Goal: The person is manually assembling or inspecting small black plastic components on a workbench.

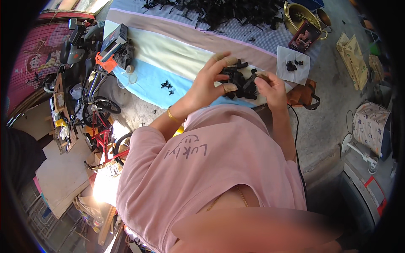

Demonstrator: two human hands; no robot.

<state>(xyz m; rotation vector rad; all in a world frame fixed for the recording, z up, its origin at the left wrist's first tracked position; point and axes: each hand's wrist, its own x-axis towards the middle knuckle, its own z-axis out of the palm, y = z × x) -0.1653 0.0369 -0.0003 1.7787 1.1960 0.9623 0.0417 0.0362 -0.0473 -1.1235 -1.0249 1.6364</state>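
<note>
A small heap of black plastic parts (242, 84) lies at the table's near edge, between my two hands. My left hand (206, 82) is on the heap's left side, its fingers spread and its thumb close to the parts. Several of its fingertips have pale wraps. On the heap's right side my right hand (272, 87) is closed, thumb and forefinger pinched on a small black plastic part (254, 76). The fingers partly hide that part, so its exact kind is unclear. A few loose black pieces (167, 86) rest on the blue stripe to the left.
Across the far side of the striped cloth (168, 38) spreads a large pile of black parts (228, 12). At the right are a brass-coloured pot (291, 21), a phone (304, 37) and white paper (287, 76) with black bits. A box (114, 42) stands at the left edge, near bicycles (101, 135).
</note>
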